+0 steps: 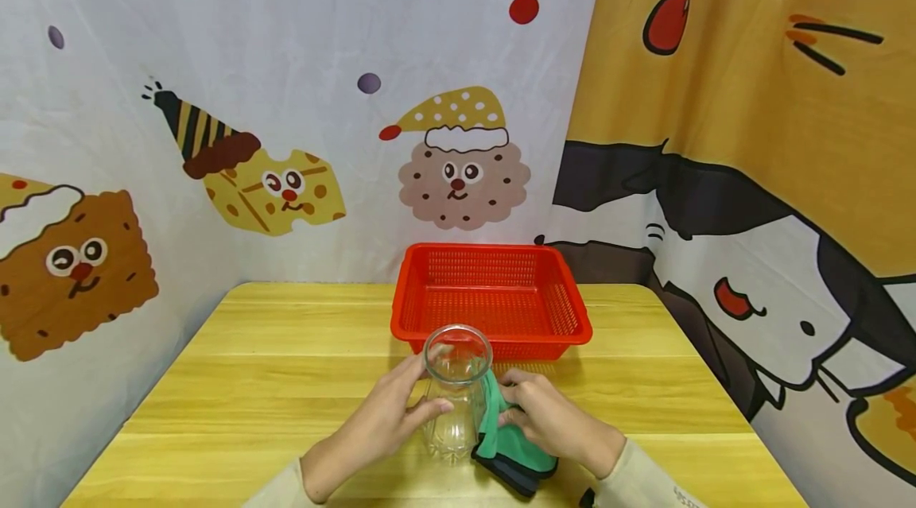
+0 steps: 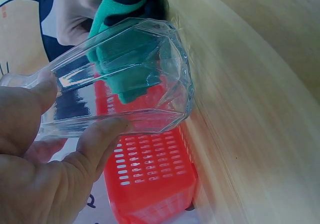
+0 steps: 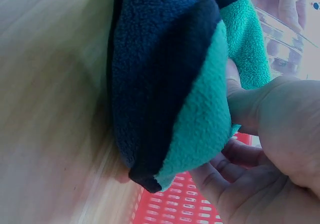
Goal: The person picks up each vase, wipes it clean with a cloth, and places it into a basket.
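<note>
Now we hold the glass vase [image 1: 458, 416] upright in our left hand [image 1: 386, 414], near the red plastic basket [image 1: 525, 351], and pinch the soft-looking green cloth [image 1: 527, 448] in our right hand [image 1: 549, 417]. The vase looks slippery and could break, so its middle seems best to hug.

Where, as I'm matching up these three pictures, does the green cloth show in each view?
Head: lower middle, right of centre; the green cloth is in the right hand, beside the glass vessel.
Left wrist: top, left of centre, partly seen through the glass.
Right wrist: large, upper middle, its dark side showing too.
Shared landmark: the red basket.
</note>
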Available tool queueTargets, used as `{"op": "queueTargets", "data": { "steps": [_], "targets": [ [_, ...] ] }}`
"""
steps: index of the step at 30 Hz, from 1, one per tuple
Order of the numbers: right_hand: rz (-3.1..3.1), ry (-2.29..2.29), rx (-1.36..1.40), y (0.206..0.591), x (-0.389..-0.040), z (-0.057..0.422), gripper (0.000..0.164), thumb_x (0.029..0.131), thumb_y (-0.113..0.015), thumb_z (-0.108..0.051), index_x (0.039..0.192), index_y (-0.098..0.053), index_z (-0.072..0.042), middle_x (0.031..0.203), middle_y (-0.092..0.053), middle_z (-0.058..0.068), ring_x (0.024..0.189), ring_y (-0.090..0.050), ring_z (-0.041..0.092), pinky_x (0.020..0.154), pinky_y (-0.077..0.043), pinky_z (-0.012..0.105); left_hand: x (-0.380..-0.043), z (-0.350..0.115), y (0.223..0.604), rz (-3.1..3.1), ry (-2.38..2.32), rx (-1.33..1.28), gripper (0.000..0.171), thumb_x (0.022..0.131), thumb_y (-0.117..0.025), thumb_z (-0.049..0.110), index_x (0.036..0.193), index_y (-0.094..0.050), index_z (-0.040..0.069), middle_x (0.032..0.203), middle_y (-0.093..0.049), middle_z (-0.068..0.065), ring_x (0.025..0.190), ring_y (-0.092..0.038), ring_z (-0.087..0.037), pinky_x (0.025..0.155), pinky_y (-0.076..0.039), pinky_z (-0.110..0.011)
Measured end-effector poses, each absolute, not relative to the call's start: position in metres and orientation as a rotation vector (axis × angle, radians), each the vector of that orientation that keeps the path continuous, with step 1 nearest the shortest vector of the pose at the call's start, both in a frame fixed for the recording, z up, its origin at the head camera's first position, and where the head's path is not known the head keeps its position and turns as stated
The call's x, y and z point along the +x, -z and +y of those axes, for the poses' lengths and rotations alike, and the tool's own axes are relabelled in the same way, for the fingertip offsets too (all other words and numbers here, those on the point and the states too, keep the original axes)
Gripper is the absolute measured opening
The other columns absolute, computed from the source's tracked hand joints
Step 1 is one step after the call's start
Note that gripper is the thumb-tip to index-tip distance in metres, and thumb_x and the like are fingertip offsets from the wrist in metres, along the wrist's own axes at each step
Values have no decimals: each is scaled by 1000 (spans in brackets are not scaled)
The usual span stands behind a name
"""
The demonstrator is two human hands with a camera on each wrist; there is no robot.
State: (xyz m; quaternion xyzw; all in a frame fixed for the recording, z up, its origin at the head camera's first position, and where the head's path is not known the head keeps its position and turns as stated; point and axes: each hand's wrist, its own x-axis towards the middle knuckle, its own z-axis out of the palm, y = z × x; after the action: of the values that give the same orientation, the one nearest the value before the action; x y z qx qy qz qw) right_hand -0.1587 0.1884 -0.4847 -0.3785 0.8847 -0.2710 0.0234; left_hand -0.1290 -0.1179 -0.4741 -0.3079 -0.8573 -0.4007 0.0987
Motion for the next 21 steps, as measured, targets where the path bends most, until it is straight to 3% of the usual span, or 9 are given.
{"op": "queueTargets", "data": {
  "steps": [21],
  "targets": [
    [2739, 727, -1173, 488, -162, 187, 19, 101, -89, -11, 118, -91, -20, 130, -82, 9, 124, -81, 32, 99, -74, 36, -130, -118, 475, -2528, 1190, -931, 68, 110, -81, 32, 170, -54, 16, 146, -79, -8, 131, -81, -29, 114, -69, -56]
  ]
}}
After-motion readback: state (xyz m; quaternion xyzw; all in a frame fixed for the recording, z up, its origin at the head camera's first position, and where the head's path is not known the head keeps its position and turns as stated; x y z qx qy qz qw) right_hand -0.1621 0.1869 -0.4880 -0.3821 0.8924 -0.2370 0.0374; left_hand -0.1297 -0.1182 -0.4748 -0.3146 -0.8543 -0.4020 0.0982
